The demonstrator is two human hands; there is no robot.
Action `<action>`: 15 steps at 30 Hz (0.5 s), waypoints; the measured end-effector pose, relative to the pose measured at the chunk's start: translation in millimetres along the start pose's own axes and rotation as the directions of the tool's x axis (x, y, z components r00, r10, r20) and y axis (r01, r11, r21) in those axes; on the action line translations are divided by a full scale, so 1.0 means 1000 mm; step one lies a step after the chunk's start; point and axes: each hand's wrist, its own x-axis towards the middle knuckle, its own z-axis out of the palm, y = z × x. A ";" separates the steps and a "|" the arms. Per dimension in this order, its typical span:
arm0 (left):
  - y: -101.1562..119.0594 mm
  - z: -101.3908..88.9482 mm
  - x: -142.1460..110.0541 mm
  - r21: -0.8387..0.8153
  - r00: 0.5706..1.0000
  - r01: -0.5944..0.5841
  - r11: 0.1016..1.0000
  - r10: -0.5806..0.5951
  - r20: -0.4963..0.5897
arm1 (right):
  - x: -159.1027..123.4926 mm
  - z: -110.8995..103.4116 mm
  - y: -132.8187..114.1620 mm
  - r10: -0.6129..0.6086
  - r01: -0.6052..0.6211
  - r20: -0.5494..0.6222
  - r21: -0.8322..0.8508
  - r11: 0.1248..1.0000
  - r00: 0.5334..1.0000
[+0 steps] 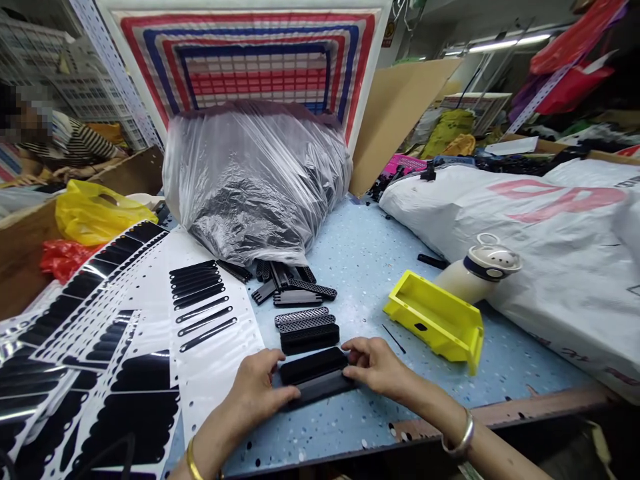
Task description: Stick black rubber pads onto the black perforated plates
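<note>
Centrally, two black strips (313, 366) lie one against the other on a speckled pale-blue table (505, 353), near its front edge. The left hand (255, 389) grips their left ends, its fingers (285, 395) close together and curled. The right hand (375, 367) grips their right ends, its fingers (353, 348) narrowly spaced. A gold bangle (194, 461) circles the left wrist, and a silver bangle (460, 433) circles the right.

Just beyond the hands, a short row of black perforated strips (305, 320) lies flat, with a loose heap of similar pieces (285, 283) behind it. To the left, white sheets (215, 347) carrying black die-cut shapes overlap across the table. Farther back, a large clear plastic bag (255, 187) bulges with dark contents.

To the right, a yellow plastic bin (434, 319) lies tilted on its side, beside a white bottle (483, 270) with a perforated cap. A thin black stick (394, 339) lies just before the bin. A white woven sack (555, 253) with pink lettering fills the right side of the table.

Around the table, a person in a striped top (75, 143) sits at the left, near a yellow bag (97, 213) and a red bag (65, 260). A striped red-and-blue panel (250, 60) and a cardboard sheet (397, 127) stand behind the clear bag, and red bags (575, 40) hang at upper right.
</note>
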 end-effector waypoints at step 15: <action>-0.004 0.005 0.013 -0.018 0.997 -0.051 0.999 0.050 -0.055 | 0.000 0.003 0.001 -0.045 0.034 -0.102 -0.102 0.994 0.994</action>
